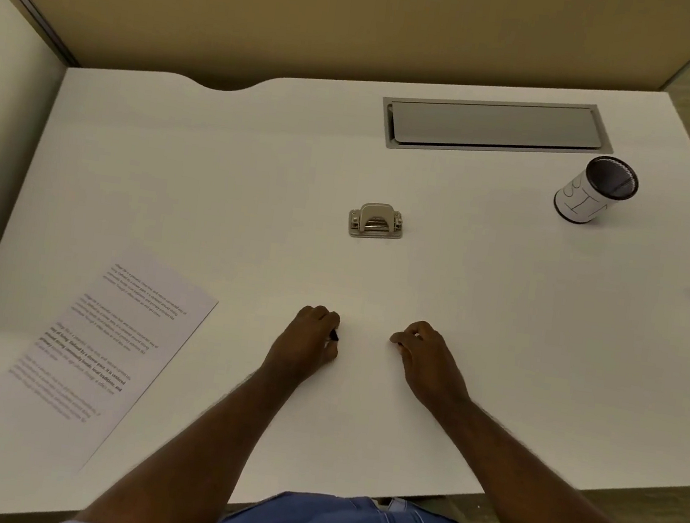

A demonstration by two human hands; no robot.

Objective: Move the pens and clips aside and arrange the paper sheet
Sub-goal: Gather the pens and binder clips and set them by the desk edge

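White desk surface (pixel 211 201) fills the head view, seen from above. Both hands rest on it near the front edge, apart from each other. The left hand (pixel 309 339) is curled into a loose fist around a small dark object (pixel 333 335), perhaps a clip or pen tip; too little shows to say. The right hand (pixel 423 349) is also curled, fingers together, and whether it holds anything cannot be told.

A printed paper sheet (pixel 115 346) lies skewed at the left, close to the front edge. A metal hole punch (pixel 376 221) sits mid-desk, and a pen cup (pixel 595 190) stands far right.

Squaring the sheet would likely go best with flat palms, sliding it toward the bare centre, away from the edge.
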